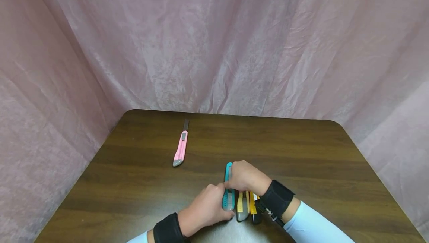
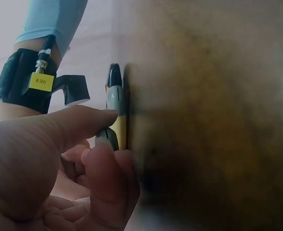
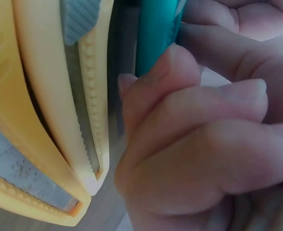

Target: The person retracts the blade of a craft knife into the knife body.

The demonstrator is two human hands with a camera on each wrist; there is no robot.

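Note:
A teal utility knife (image 1: 228, 199) with a grey end lies lengthwise between both hands. My left hand (image 1: 205, 207) pinches its near end between thumb and fingers; in the left wrist view that grey tip (image 2: 107, 138) shows between the thumb and a finger. Higher up the knife, my right hand (image 1: 247, 176) grips it with curled fingers, partly hiding its body. Just right of it lie a pale yellow utility knife (image 1: 242, 209) and a deeper yellow one with a black end (image 1: 253, 206), side by side under the right hand.
A pink utility knife (image 1: 181, 147) with its blade out lies farther back on the left, blade towards the far edge. Everything is on a brown wooden table (image 1: 295, 150). A pink curtain (image 1: 214, 49) hangs behind and on both sides.

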